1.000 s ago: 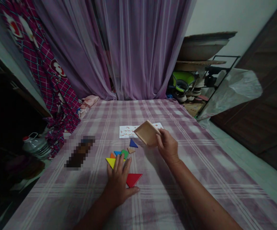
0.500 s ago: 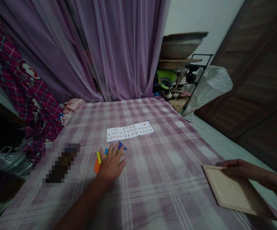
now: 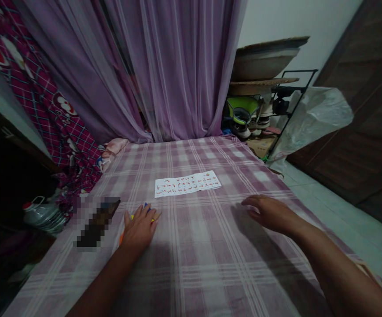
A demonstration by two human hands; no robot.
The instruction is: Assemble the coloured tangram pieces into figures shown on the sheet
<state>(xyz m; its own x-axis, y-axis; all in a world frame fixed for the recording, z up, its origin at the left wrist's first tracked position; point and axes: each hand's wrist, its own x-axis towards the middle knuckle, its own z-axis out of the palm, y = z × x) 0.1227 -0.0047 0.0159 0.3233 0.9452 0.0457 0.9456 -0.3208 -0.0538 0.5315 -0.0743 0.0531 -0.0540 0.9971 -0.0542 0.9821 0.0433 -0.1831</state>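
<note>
My left hand (image 3: 140, 229) lies palm down with spread fingers over a cluster of small coloured flat pieces, covering most of them. Around its edges show a blue piece (image 3: 146, 205), a bit of yellow (image 3: 132, 217), an orange piece (image 3: 121, 238) and a tan tip (image 3: 158, 216). My right hand (image 3: 270, 212) hovers above the checked cloth, holding nothing, its thumb apart from the bent fingers. Beyond both hands is a white folded sheet (image 3: 187, 185) printed with small red figures. A pale wooden edge (image 3: 369, 271) peeks out behind my right forearm.
The purple-and-white checked cloth (image 3: 197, 246) covers the surface. A pixelated dark object (image 3: 97, 223) lies left of my left hand. At the left stands a clear plastic bottle (image 3: 44, 215). Purple curtains (image 3: 178, 70) hang behind; a rack (image 3: 290, 110) with shoes stands back right.
My right hand has let go of the shallow wooden tray and moved left over the cloth. My left hand and the pieces under it have shifted left relative to the sheet.
</note>
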